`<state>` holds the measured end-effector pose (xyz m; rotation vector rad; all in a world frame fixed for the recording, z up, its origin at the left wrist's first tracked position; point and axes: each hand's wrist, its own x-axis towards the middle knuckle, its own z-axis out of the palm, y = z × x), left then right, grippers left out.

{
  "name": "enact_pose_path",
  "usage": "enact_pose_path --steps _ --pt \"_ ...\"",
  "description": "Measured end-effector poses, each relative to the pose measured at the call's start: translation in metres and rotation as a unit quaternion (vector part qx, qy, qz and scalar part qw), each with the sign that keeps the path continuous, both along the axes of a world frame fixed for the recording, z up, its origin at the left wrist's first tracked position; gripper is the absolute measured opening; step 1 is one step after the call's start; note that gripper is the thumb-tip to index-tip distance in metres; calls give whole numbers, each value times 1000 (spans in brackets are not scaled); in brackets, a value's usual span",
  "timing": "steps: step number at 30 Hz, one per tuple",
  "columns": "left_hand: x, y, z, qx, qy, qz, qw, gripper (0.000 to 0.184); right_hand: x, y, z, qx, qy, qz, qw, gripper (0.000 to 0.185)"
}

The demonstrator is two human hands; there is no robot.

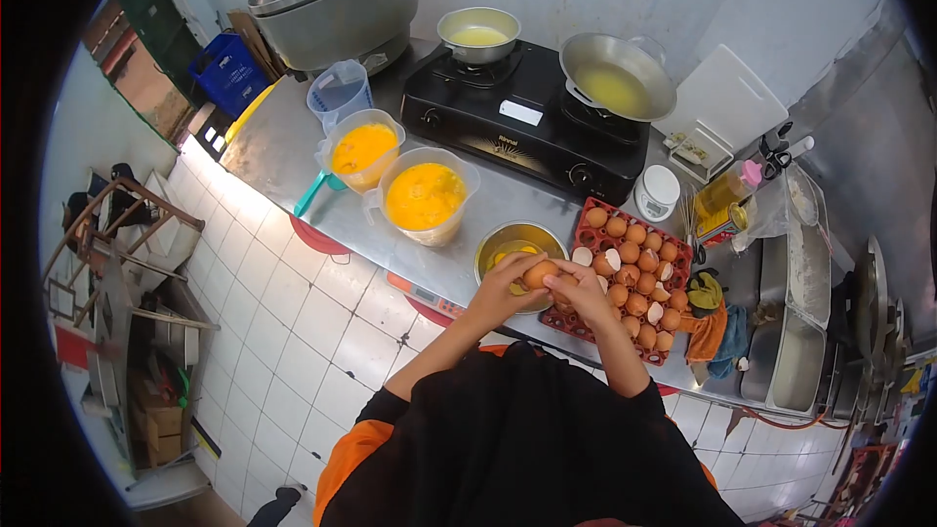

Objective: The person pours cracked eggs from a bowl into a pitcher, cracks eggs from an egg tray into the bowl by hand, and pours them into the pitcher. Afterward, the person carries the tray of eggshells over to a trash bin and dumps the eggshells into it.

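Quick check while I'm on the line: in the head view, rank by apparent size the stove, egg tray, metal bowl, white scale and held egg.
Largest to smallest, as they look:
1. Stove
2. Egg tray
3. Metal bowl, partly hidden
4. White scale
5. Held egg

One word is legible: the brand name "Rinnai", in gold-coloured letters across the front of the black stove (535, 90). The white sticker (520, 112) on that stove (just above the brand name) gives nothing readable. Left of the stove, the blue crate (229, 76) carries pale marks too small to make out; right of it, the yellow tin (720, 225) has printing equally unclear.
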<state>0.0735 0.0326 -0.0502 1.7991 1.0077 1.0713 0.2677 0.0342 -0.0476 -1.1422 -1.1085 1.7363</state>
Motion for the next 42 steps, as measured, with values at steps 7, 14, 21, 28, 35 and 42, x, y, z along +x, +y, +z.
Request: enact_pose_path --steps 7,14,21,28,35,42 --pt "-6 -2 1 -27 -58 -8 998 55 2 -2 -9 -68 83 59 992 57" --pt "-1 1 -17 -166 -140 28 976 49 -17 -16 11 313 -132 -176 924 46" --pt "-3 11 -32 -148 -170 5 974 47 -43 -15 23 495 -391 -67 773 40" --pt "-15 17 -20 -121 -161 8 979 48 -21 -10 21 365 -241 -180 881 39" --pt "-40 32 13 -61 69 13 996 47 5 -7 13 280 -203 -202 916 32" --pt "-34 45 -6 94 215 26 972 45 -2 -10 7 361 -513 74 775 13"
